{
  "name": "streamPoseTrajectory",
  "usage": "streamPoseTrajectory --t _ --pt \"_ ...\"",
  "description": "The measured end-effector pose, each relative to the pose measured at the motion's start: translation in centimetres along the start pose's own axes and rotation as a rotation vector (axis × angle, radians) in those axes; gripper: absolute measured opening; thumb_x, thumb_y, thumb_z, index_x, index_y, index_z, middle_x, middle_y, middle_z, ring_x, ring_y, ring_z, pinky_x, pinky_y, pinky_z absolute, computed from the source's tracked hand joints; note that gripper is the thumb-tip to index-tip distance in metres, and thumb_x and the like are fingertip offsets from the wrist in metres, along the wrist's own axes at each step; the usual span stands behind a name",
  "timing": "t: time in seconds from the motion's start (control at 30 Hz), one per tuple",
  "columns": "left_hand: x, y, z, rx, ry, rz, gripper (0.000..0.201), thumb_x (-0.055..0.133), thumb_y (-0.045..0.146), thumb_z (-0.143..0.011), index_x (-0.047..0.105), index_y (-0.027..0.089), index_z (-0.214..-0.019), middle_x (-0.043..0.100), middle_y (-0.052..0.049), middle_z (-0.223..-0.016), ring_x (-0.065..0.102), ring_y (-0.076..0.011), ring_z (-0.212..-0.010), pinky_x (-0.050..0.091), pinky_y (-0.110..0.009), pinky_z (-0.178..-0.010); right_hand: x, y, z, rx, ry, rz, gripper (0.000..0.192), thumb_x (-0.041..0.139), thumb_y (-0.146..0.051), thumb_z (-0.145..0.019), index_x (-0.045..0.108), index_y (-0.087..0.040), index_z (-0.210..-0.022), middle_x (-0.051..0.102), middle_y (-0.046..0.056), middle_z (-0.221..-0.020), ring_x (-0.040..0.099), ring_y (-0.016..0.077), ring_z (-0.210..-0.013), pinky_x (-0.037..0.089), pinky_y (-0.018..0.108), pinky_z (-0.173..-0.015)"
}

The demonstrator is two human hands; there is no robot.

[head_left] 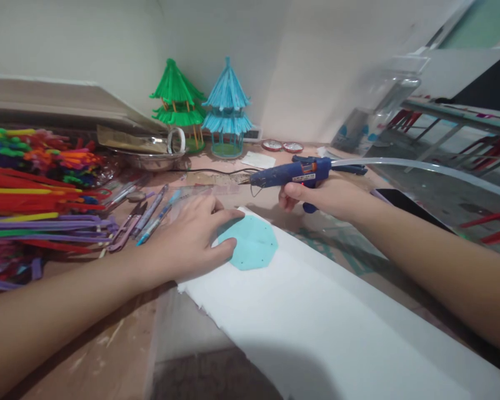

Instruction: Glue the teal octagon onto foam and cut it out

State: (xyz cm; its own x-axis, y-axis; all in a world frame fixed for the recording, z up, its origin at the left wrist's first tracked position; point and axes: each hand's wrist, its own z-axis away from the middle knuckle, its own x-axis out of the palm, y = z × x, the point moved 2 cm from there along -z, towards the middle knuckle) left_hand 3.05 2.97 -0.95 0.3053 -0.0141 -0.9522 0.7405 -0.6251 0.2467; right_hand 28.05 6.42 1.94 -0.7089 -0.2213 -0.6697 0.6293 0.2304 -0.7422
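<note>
You will find nothing here that reads clearly. The blue glue gun [294,172] in your right hand [325,197] carries a small red and white label on its side, but its print is too small and blurred to make out. The two round red lids [282,146] at the back of the surface bear pale markings, equally illegible.

The left hand [191,236] covers one edge of the teal cutout [252,243], so its full shape is anyone's guess. The glue gun [291,173] handle is buried in the right hand [320,194]. The white foam sheet [337,322] runs off the bottom edge, and the pipe cleaners [33,194] off the left. The clear jar [383,111] at the back is just blur.
</note>
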Motion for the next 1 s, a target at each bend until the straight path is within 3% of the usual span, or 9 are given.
streamPoseTrajectory --t 0.13,0.27,0.33,0.53,1.0 --pt "-0.4 0.7 0.5 0.066 0.062 -0.115 0.044 0.051 0.04 -0.089 0.067 0.024 -0.127 0.057 -0.01 -0.102 0.055 -0.0303 -0.099 0.046 -0.047 -0.087 0.0 -0.4 0.1 -0.008 -0.028 -0.049 0.031 0.055 -0.045 -0.09 0.073 -0.023 -0.076 0.078 0.005 -0.09 0.073 0.0202 -0.085 0.057 0.032 -0.081" --pt "-0.8 1.9 1.4 0.126 0.18 -0.401 0.049 0.051 0.039 -0.093 0.063 0.009 -0.13 0.061 -0.016 -0.098 0.057 -0.0344 -0.095 0.048 -0.05 -0.085 0.0 -1.0 0.4 0.061 -0.012 0.165 0.036 0.055 -0.048 -0.089 0.073 -0.023 -0.07 0.077 0.003 -0.082 0.071 0.0198 -0.081 0.053 0.027 -0.069" --pt "-0.8 2.1 1.5 0.104 0.175 -0.425 0.049 0.053 0.039 -0.093 0.064 0.005 -0.127 0.062 -0.017 -0.097 0.058 -0.0347 -0.095 0.049 -0.05 -0.085 0.0 -1.1 0.6 0.096 -0.001 0.233 0.04 0.054 -0.053 -0.088 0.073 -0.023 -0.068 0.076 0.003 -0.078 0.07 0.0189 -0.075 0.05 0.026 -0.063" --pt "-0.9 2.1 1.3 0.05 0.022 -0.342 0.04 0.051 0.04 -0.096 0.069 0.013 -0.12 0.062 -0.012 -0.095 0.061 -0.0315 -0.093 0.051 -0.047 -0.083 0.4 -1.2 0.8 0.131 -0.043 0.277 0.049 0.052 -0.062 -0.086 0.071 -0.022 -0.064 0.075 0.003 -0.074 0.066 0.0172 -0.067 0.047 0.026 -0.062" --pt "-0.4 2.1 1.9 0.304 0.209 -0.596 0.038 0.048 0.038 -0.098 0.074 0.01 -0.095 0.066 -0.009 -0.07 0.063 -0.0276 -0.068 0.044 -0.041 -0.063 1.8 -1.5 0.6 0.13 -0.11 0.264 0.049 0.052 -0.06 -0.084 0.059 -0.023 -0.053 0.065 -0.001 -0.059 0.058 0.0144 -0.056 0.044 0.027 -0.06"
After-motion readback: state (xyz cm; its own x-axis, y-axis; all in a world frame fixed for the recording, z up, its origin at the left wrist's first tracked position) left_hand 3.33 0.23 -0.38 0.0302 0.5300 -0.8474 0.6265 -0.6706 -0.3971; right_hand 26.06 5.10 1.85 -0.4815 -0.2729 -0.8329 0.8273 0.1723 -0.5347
